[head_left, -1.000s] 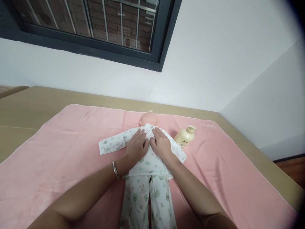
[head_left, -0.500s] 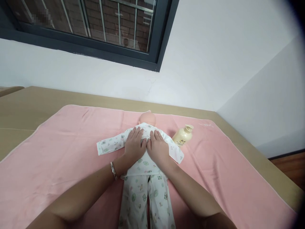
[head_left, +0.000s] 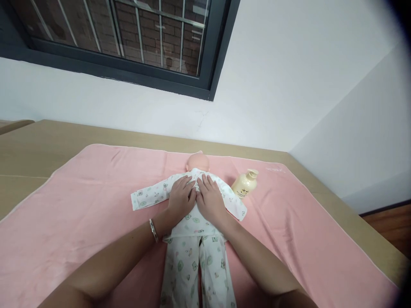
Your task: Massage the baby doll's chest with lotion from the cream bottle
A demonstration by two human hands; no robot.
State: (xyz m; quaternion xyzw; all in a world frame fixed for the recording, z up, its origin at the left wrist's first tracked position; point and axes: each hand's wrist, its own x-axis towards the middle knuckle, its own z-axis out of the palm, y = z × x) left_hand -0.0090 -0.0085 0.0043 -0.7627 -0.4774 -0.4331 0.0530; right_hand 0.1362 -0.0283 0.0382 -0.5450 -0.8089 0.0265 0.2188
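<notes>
A baby doll (head_left: 198,161) in a white printed top (head_left: 195,224) and matching trousers (head_left: 183,265) lies stretched out, its head at the far end and its sleeves spread to both sides. My left hand (head_left: 181,196) rests flat on the left of the doll's upper body, fingers extended. Beside it, my right hand (head_left: 210,197) lies flat on the right of the upper body, fingers pointing toward the head. Both hands are open and hold nothing; the thumbs are close together near the middle. A bracelet (head_left: 153,231) circles my left wrist.
The doll lies on a pink mat (head_left: 96,192) spread over a wooden table (head_left: 64,132). A cream pump bottle (head_left: 245,184) is just right of the doll's right-hand sleeve. Behind the table are a white wall (head_left: 257,85) and a dark-framed window (head_left: 128,72) with bars.
Both hands stay on the doll's upper body. The right hand's fingers have shifted slightly left, nearer the middle. The camera view has tilted slightly.
</notes>
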